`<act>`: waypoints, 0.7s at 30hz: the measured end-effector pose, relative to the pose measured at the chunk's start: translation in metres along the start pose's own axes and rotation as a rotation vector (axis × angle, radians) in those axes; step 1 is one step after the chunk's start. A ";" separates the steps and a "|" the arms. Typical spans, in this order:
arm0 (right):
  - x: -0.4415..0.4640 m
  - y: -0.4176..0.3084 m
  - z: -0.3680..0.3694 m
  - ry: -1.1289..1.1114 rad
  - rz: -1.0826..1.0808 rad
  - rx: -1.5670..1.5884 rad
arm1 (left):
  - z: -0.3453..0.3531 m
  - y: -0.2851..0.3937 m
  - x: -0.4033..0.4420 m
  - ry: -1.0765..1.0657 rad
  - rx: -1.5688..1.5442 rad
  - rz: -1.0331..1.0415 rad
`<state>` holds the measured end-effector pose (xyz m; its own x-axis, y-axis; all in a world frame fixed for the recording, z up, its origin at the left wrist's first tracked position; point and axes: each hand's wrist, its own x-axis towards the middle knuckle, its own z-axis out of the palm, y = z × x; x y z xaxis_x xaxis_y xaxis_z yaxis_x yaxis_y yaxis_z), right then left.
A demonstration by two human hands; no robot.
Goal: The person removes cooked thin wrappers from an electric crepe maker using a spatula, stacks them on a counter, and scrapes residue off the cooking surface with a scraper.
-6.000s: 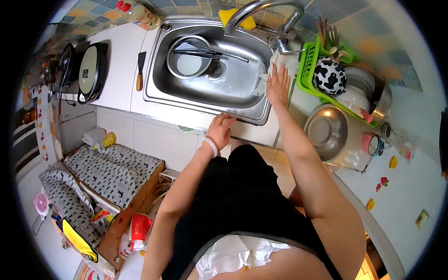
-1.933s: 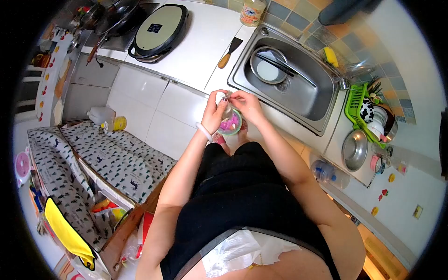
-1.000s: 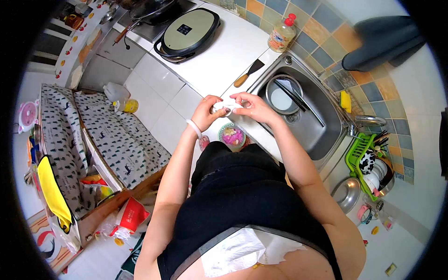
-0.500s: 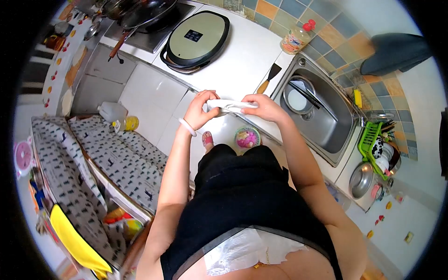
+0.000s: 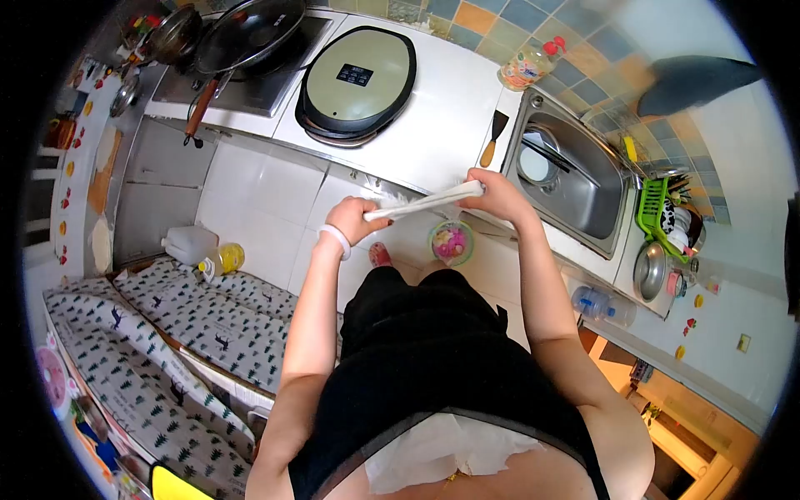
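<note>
A white cloth (image 5: 429,201) is stretched in a narrow strip between my two hands, in front of the counter's edge. My left hand (image 5: 354,221), with a pale bangle at the wrist, is closed on its left end. The right end is gripped by my right hand (image 5: 498,197), which is held a little higher. Part of the cloth's left side looks loose and frayed. Below it on the floor stands a small basket (image 5: 451,243) with pink and white contents that I cannot make out.
A green-lidded electric griddle (image 5: 358,75) sits on the counter beside a pan (image 5: 250,37) on the stove. A scraper (image 5: 495,137) lies left of the sink (image 5: 583,212), which holds a metal bowl. Farther right is a green dish rack (image 5: 652,212). Jugs (image 5: 190,245) stand on the floor.
The cloth has gone from bunched between close hands to pulled out longer. My hands have moved apart, the left one lower. The view has shifted slightly.
</note>
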<state>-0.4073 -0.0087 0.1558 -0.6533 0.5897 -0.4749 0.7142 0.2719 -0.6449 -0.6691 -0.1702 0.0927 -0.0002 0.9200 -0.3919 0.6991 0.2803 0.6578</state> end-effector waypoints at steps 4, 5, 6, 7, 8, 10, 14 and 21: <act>-0.006 0.016 0.007 0.068 -0.013 0.483 | 0.004 0.001 -0.002 0.019 -0.148 0.119; -0.007 0.020 0.005 0.095 -0.002 0.582 | 0.007 0.002 -0.001 0.013 -0.207 0.117; -0.008 0.025 0.003 0.123 0.008 0.681 | 0.012 0.001 0.001 0.006 -0.266 0.114; -0.007 0.031 0.001 0.116 0.028 0.629 | 0.015 0.000 0.004 0.001 -0.324 0.111; -0.005 0.037 0.000 0.108 0.046 0.579 | 0.018 -0.001 0.006 0.013 -0.294 0.168; -0.005 0.041 -0.008 0.071 0.053 0.490 | 0.024 -0.004 0.009 -0.060 -0.476 0.141; -0.001 0.047 -0.040 -0.016 0.018 0.395 | 0.018 0.006 0.014 -0.237 -0.569 0.057; 0.070 0.034 -0.114 0.221 -0.026 0.104 | 0.014 0.028 0.071 -0.236 -0.852 0.039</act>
<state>-0.4003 0.1286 0.1681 -0.5926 0.7383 -0.3221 0.6605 0.2165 -0.7189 -0.6398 -0.1012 0.0740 0.2257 0.8794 -0.4192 -0.0752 0.4448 0.8925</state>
